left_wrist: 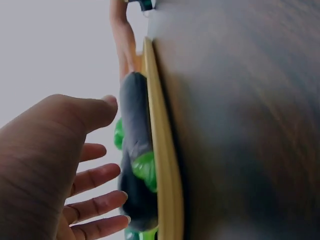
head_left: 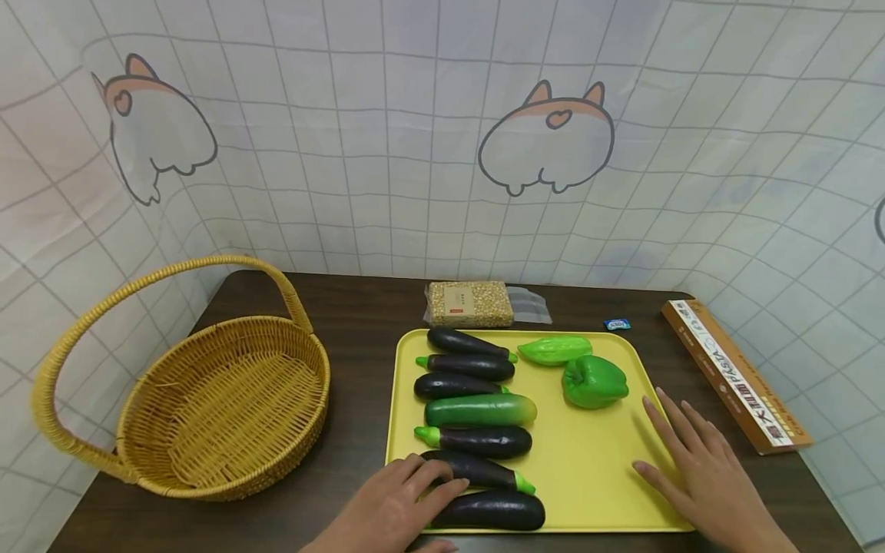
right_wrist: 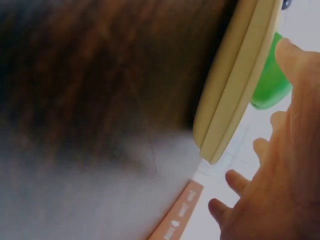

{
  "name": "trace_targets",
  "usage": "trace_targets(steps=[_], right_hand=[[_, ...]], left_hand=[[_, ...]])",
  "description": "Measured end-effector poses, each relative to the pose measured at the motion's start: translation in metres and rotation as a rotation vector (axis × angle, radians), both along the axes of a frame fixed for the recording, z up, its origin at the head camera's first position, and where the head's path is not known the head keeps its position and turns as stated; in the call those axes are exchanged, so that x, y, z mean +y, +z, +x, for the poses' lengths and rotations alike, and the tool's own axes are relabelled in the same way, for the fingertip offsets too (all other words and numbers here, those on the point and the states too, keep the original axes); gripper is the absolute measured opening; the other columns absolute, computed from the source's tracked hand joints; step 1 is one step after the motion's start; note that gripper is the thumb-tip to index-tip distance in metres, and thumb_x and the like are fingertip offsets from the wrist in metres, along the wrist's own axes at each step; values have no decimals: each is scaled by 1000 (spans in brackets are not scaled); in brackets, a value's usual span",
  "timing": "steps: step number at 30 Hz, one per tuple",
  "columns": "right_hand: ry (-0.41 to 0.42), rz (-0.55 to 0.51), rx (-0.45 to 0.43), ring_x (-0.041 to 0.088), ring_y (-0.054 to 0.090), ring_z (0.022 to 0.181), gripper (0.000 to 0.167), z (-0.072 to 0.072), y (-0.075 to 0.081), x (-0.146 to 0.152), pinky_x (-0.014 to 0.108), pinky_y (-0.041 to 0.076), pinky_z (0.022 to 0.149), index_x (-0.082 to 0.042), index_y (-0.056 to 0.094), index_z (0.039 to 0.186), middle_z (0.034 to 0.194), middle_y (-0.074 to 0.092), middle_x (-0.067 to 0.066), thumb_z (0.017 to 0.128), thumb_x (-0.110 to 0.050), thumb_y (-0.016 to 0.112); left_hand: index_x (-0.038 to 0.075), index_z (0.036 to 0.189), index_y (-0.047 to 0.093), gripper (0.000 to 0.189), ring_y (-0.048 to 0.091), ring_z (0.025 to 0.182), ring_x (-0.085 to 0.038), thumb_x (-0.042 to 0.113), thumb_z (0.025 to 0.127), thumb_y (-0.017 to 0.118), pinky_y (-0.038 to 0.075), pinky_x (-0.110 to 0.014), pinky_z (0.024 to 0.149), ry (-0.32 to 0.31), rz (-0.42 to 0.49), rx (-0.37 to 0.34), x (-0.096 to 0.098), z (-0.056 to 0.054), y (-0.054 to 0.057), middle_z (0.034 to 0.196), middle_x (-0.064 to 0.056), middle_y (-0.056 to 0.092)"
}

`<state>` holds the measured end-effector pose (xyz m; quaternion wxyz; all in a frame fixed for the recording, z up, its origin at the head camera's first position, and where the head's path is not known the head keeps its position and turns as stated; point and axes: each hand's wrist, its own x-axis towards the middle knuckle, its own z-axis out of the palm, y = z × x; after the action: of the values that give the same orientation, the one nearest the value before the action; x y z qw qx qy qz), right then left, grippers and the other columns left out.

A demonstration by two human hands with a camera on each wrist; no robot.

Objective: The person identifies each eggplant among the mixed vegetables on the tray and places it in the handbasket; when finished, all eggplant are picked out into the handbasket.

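A yellow tray [head_left: 594,468] carries a column of several dark eggplants [head_left: 494,511] along its left side, with a green cucumber [head_left: 477,411] lying among them. Towards its back right are a green bell pepper [head_left: 594,382] and a ridged light green vegetable [head_left: 555,350]. My left hand [head_left: 397,499] is over the front left edge, its fingers close to the two nearest eggplants. In the left wrist view its thumb and fingers are apart, with nothing between them. At the tray's right edge, my right hand [head_left: 708,480] has its fingers spread and holds nothing.
A wicker basket [head_left: 235,415] with a tall handle stands left of the tray. Behind the tray lie a clear pack of grain [head_left: 484,303] and a small blue packet [head_left: 617,324]. A long pasta box [head_left: 740,376] lies at the right, and a checked cloth hangs behind the table.
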<state>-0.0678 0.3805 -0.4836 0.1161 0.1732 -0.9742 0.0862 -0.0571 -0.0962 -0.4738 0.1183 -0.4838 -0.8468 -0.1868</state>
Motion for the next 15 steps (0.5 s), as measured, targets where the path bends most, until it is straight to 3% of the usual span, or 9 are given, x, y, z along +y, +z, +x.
trace_targets(steps=[6, 15], right_hand=[[0, -18, -32, 48, 20, 154, 90, 0, -5, 3, 73, 12, 117, -20, 22, 171, 176, 12, 5, 100, -43, 73], [33, -22, -61, 52, 28, 148, 86, -4, -13, 6, 76, 25, 109, -19, 28, 170, 173, 20, 11, 100, -43, 73]], left_hand=[[18, 147, 60, 51, 56, 101, -12, 46, 105, 67, 51, -26, 81, -32, -12, 2, 12, 0, -7, 128, 0, 59], [18, 142, 65, 46, 55, 94, -10, 41, 103, 72, 45, -19, 70, -31, 9, 93, 21, 3, -16, 126, 1, 61]])
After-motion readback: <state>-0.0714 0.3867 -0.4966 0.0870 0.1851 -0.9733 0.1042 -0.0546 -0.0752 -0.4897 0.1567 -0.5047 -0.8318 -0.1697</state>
